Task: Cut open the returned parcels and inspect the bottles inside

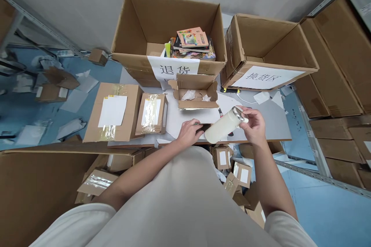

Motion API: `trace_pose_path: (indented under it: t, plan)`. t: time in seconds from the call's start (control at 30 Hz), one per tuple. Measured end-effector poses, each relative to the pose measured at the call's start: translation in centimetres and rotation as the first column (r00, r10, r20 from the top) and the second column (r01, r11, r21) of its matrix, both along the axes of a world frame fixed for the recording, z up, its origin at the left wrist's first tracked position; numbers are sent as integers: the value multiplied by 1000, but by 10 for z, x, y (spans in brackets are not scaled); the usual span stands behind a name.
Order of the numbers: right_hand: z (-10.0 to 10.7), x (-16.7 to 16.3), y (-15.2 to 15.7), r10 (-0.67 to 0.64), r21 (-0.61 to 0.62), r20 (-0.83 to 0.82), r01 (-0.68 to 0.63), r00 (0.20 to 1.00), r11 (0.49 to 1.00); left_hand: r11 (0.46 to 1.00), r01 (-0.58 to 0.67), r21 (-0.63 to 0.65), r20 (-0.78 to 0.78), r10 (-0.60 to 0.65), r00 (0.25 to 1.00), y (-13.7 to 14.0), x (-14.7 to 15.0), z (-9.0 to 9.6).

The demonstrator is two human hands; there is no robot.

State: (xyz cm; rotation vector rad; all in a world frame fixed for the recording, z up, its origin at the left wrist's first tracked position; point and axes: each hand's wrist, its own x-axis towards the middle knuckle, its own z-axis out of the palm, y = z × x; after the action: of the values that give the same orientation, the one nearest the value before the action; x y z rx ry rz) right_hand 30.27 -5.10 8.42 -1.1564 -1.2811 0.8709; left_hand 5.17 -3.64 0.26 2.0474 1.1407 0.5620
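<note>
A cream-white thermos bottle (222, 126) with a silver metal rim is tilted above the front edge of the table. My right hand (254, 124) grips it at its upper end, fingers closed around the cap area. Its lower end points left, toward my left hand (188, 132). My left hand is closed on a dark flat object (205, 127), mostly hidden by the fingers and the bottle. Beyond both hands stands an open small carton (197, 104) with bits of white wrapping inside. A cutter knife (220, 112) lies partly hidden behind the bottle.
At the back are a large carton (133, 61) holding books (193, 40) and another open carton (240, 52). Two taped boxes, one larger (95, 112) and one smaller (142, 121), stand on the left. Several boxes lie beneath the table (269, 133); shelving (321, 158) borders the right.
</note>
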Motion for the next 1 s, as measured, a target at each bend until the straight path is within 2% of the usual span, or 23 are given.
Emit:
trace_pose_path:
  t: [0.17, 0.37, 0.47, 0.57, 0.7, 0.83, 0.9, 1.0]
  plan:
    - [-5, -6, 12, -77, -24, -12, 77, 997, 997, 996, -34, -83, 113, 43, 993, 2, -8, -8]
    - [0, -20, 13, -148, -9, 16, 148, 989, 989, 992, 83, -99, 67, -76, 995, 4, -14, -5]
    - [0, -34, 4, -164, 21, 42, 163, 986, 986, 988, 95, -119, 108, -82, 991, 2, -18, -7]
    - [-6, -47, -12, -146, 30, 155, 143, 977, 989, 991, 40, -129, 133, -22, 991, 2, -21, -15]
    - [-13, -52, -30, -76, 69, 366, 54, 928, 996, 993, -47, -112, 135, 62, 989, 7, -24, -28]
    - [-10, -51, -32, -20, 112, 422, -30, 906, 993, 992, -76, -102, 163, 92, 982, 8, -24, -30]
    - [-8, -56, -31, -18, 69, 472, -17, 882, 997, 992, -86, -91, 170, 100, 980, 5, -20, -29]
    - [-12, -74, -30, -46, -32, 558, 77, 829, 996, 994, -96, -55, 169, 104, 980, -1, -13, -28]
